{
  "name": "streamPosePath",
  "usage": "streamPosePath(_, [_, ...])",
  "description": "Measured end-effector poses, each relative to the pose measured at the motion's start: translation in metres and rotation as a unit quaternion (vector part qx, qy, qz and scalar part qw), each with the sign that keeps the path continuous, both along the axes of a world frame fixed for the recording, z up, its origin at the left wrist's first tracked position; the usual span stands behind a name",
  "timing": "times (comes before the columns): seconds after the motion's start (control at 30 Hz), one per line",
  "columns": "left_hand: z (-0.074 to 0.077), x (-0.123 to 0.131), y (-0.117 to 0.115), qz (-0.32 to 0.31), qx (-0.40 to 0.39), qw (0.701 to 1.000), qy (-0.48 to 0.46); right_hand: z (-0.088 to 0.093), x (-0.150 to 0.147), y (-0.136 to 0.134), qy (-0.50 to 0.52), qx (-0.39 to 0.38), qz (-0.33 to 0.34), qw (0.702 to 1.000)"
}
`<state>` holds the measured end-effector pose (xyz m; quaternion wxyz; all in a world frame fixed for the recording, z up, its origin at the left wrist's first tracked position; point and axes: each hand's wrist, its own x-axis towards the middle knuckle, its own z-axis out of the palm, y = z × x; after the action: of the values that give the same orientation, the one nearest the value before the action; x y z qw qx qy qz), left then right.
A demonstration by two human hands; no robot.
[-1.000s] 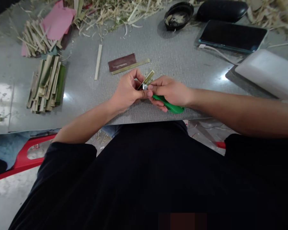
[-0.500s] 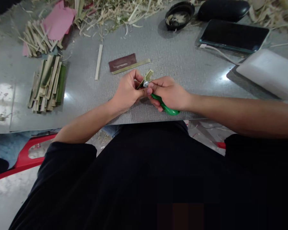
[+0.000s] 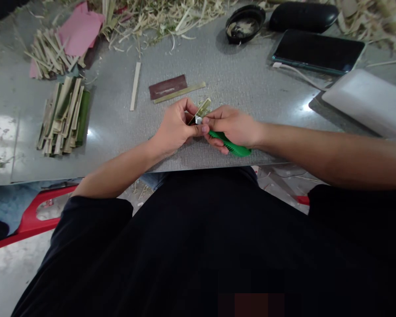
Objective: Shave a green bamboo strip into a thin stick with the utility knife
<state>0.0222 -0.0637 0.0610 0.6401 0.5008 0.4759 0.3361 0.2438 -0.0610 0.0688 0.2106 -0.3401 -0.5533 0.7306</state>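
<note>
Head view, clock positions being read from the point where the two hands are meeting.

Left hand [image 3: 173, 125], one: bare, arm entering from eight o'clock, thumb and fingers gripping a short strip [image 3: 204, 105]. The strip is tilting, its free end pointing towards one o'clock, its lower end being hidden among the fingers.

Right hand [image 3: 234, 125], one: bare, arm entering from three o'clock, fingers closing around a green-handled tool [image 3: 236, 147]. The handle is sticking out towards four o'clock; the shiny metal end is sitting right at the strip, exact contact being too small to tell. Both hands are staying close above the near edge of a grey desk [image 3: 119, 92].

Loose pieces: a dark red-brown rectangle [image 3: 168, 86] is lying between ten and eleven o'clock, a flat strip [image 3: 180, 93] running along its lower edge; a pale strip [image 3: 135, 86] is lying apart at ten.

Stock: a bundle of strips [image 3: 62, 116] is lying at nine; a heap of thinner slivers [image 3: 48, 53] at ten, pink paper [image 3: 81, 28] resting against it. Curled shavings [image 3: 165, 20] are spreading at eleven.

Sundries: a black bowl [image 3: 245, 24] is standing at one; a black case [image 3: 303, 16] and a phone [image 3: 318, 51] are lying at two; a white box [image 3: 369, 103] is lying at three.
</note>
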Motion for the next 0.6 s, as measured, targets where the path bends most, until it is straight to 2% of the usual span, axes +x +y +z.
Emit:
streamPosePath(0.13, [-0.004,-0.001,0.003,0.013,-0.004,1.0,-0.003,-0.003,-0.007,-0.009,0.001,0.019,-0.076,0.997])
streamPosePath(0.2, [-0.004,-0.001,0.003,0.008,0.003,1.0,-0.005,-0.006,-0.008,-0.01,0.007,0.033,-0.09,0.995])
streamPosePath(0.27, [-0.003,-0.001,0.003,0.001,0.011,1.0,-0.004,-0.008,-0.006,-0.008,0.015,0.035,-0.07,0.997])
streamPosePath(0.43, [0.0,0.0,0.0,-0.007,0.006,1.0,-0.006,-0.005,0.002,0.003,0.024,-0.002,0.03,0.999])
streamPosePath(0.6, [-0.007,-0.001,0.004,-0.001,0.015,1.0,-0.025,-0.002,-0.002,-0.001,0.017,-0.007,-0.049,0.999])
